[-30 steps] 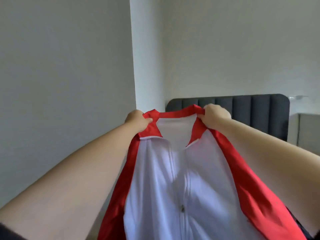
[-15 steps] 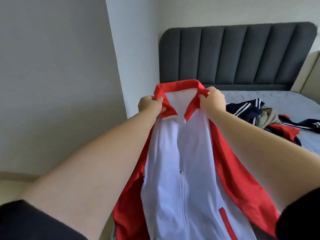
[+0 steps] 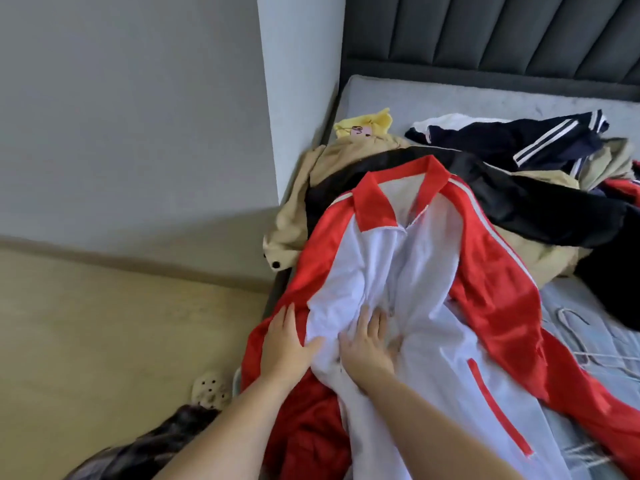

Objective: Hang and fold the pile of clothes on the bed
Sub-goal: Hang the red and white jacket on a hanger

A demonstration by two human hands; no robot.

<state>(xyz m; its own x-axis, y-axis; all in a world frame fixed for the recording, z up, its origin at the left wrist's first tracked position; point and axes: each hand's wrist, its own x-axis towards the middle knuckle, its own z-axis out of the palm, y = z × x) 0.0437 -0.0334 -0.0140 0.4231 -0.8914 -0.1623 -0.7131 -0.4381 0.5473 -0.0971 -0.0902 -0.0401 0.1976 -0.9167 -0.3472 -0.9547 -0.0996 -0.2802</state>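
Observation:
A red and white zip jacket lies front up on the bed, its red collar resting on the pile of clothes. My left hand lies flat at the jacket's left edge, fingers on the red sleeve and thumb on the white front. Just to its right, my right hand presses the white front near the zip with its fingers spread. Neither hand holds a fold. The pile holds a beige garment, a black one, a navy one with white stripes and a yellow one.
White wire hangers lie on the grey mattress to the right of the jacket. A dark padded headboard stands behind. A wall pillar meets the bed's left side. On the wooden floor by the bed lies a beige clog.
Both hands let go of the collar, and the jacket went from held up in the air to lying on the bed. My hands moved down to its middle and the view tilted downward.

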